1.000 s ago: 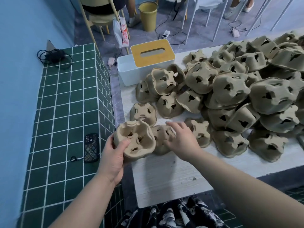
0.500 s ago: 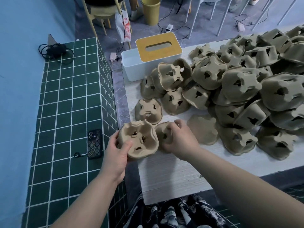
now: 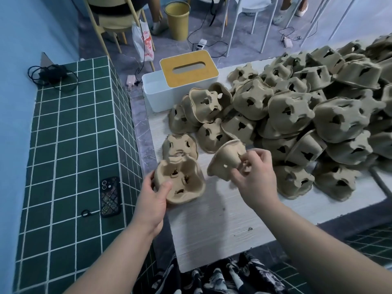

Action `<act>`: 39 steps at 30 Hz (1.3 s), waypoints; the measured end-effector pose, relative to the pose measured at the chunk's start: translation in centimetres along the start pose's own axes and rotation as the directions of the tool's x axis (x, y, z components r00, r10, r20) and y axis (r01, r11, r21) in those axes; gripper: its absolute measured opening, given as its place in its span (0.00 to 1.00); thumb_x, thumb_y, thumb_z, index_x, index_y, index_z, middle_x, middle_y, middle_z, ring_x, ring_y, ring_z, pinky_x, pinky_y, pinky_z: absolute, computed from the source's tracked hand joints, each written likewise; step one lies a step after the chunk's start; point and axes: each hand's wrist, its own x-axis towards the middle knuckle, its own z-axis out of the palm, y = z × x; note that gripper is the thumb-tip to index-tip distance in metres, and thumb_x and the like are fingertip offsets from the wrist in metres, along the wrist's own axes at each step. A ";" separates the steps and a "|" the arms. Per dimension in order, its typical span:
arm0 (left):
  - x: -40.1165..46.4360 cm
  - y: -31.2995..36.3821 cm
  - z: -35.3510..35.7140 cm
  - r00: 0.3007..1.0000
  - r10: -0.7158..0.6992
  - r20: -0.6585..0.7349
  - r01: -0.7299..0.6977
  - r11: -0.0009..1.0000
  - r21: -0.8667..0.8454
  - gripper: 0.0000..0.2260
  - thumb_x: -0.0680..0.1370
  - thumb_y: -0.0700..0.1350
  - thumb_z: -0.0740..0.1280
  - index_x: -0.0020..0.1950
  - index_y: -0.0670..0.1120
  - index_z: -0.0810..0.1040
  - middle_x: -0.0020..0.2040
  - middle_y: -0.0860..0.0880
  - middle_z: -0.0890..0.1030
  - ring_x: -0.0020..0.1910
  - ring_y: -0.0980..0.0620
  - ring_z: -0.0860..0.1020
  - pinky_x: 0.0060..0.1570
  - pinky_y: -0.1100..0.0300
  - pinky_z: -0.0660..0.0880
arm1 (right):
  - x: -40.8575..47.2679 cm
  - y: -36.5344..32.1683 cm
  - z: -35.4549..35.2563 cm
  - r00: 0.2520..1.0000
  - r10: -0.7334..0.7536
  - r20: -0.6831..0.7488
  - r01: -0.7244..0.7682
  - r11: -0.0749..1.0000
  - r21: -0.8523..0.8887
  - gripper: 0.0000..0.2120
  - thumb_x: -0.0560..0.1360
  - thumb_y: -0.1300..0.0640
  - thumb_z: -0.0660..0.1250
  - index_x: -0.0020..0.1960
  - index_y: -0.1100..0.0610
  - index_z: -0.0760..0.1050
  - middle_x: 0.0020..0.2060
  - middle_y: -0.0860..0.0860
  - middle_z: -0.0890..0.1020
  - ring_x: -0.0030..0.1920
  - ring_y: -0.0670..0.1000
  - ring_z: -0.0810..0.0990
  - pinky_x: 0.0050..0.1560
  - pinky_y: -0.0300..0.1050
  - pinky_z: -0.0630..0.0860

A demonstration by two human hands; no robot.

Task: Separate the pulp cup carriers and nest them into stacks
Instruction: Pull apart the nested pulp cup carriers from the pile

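My left hand (image 3: 153,198) grips a brown pulp cup carrier (image 3: 181,182) by its near-left rim, cup wells facing up, just over the white table's (image 3: 212,230) left edge. My right hand (image 3: 252,177) pinches a second carrier (image 3: 228,159), lifted and tilted on edge a little to the right of the first. One single carrier (image 3: 179,145) lies upside down on the table just behind the held one. A large loose pile of carriers (image 3: 307,115) covers the table's middle and right.
A white tissue box with a yellow lid (image 3: 182,79) stands at the table's far-left corner. A phone (image 3: 110,197) lies on the green tiled ledge (image 3: 63,145) to the left, with a black cable (image 3: 53,75) at its back. Chairs and a yellow bin (image 3: 177,20) stand beyond.
My right hand has picked a carrier up off the table and tilted it on edge. The left hand kept its carrier, staying near the table's left edge.
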 end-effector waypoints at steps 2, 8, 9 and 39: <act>0.0 -0.1 0.6 1.000 0.013 0.025 -0.013 1.000 0.002 0.20 0.78 0.39 0.68 0.68 0.51 0.69 0.62 0.45 0.79 0.61 0.46 0.79 0.66 0.43 0.72 | 0.1 0.1 -0.7 0.998 -0.022 -0.059 0.028 0.995 0.098 0.09 0.67 0.60 0.73 0.47 0.55 0.77 0.54 0.48 0.69 0.43 0.43 0.73 0.44 0.44 0.75; 0.1 -0.9 2.3 0.996 0.022 0.089 -0.025 0.999 0.031 0.20 0.77 0.40 0.69 0.68 0.53 0.70 0.63 0.48 0.79 0.64 0.48 0.77 0.69 0.44 0.70 | -0.4 -1.3 -0.6 0.996 -0.052 0.066 0.028 0.943 0.331 0.16 0.68 0.67 0.71 0.44 0.46 0.75 0.53 0.49 0.72 0.39 0.40 0.75 0.45 0.31 0.72; 0.1 -1.0 2.5 0.995 0.015 0.097 -0.018 0.999 0.033 0.21 0.78 0.40 0.69 0.68 0.54 0.69 0.63 0.48 0.79 0.64 0.48 0.76 0.69 0.43 0.70 | -0.6 -1.5 -0.5 0.992 -0.060 0.115 0.018 0.940 0.340 0.15 0.68 0.68 0.71 0.45 0.49 0.75 0.53 0.51 0.72 0.41 0.39 0.74 0.44 0.28 0.71; -0.7 0.2 2.2 0.990 0.071 0.125 -0.095 0.975 0.201 0.11 0.78 0.61 0.62 0.59 0.74 0.71 0.72 0.56 0.72 0.71 0.54 0.70 0.71 0.45 0.67 | -1.8 -1.0 1.8 0.938 0.115 0.326 -0.216 0.932 0.292 0.08 0.77 0.50 0.65 0.45 0.55 0.73 0.34 0.48 0.78 0.37 0.49 0.75 0.42 0.47 0.73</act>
